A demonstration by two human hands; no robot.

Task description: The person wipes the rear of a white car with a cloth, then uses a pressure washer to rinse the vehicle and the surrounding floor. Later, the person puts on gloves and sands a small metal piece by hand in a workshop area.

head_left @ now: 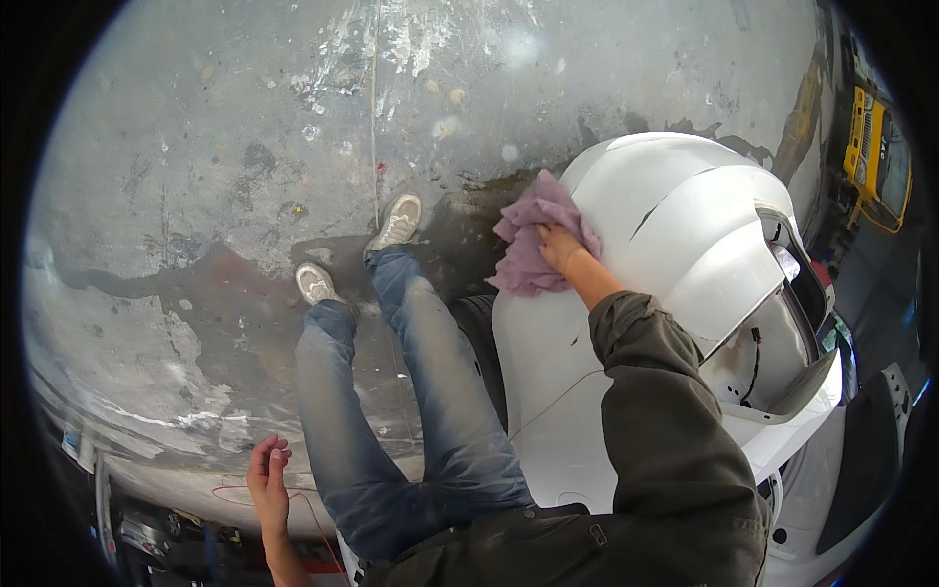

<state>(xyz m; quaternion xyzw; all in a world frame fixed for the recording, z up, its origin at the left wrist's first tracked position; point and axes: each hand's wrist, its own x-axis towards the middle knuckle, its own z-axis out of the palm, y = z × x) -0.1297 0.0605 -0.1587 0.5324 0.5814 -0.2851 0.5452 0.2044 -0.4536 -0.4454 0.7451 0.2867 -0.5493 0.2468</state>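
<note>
My right hand [560, 248] grips a crumpled mauve cloth [533, 210] and presses it on the side of a white car body [675, 196]. The fingers sink into the folds, so the fingertips are partly hidden. Dark scratches mark the white paint near the cloth, one above it to the right and a small one below. Away from the car, my left hand [269, 479] hangs at the lower left with loosely curled fingers and nothing visible in it. A thin red cord [235, 489] runs close by it.
A lamp opening [768, 357] with a dangling black wire gapes in the car's corner. Below the cloth is a dark tyre [479, 342]. The grey concrete floor [196, 147] is stained and wet near my shoes [399, 220]. A yellow truck [878, 157] stands at far right.
</note>
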